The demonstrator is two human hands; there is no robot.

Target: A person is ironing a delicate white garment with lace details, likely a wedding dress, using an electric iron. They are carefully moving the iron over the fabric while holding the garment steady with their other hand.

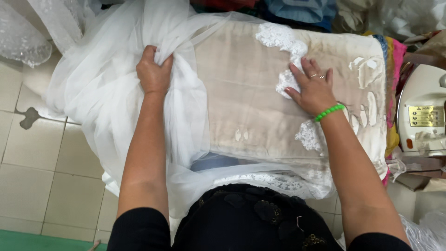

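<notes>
— Clenched, that left hand (153,72)?
— Yes, bunching white tulle (107,88) at the padded board's (241,93) left edge. Right hand (312,89) lies flat, fingers spread, pressing lace trim (284,56) near the far edge.

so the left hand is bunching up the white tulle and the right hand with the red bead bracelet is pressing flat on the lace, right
Not quite: the bead bracelet on the right wrist is green, not red. The rest holds. In the head view, the left hand grips a bunch of the sheer white tulle fabric, and the right hand lies flat, its fingers spread on the white lace trim over the beige padded board.
</notes>
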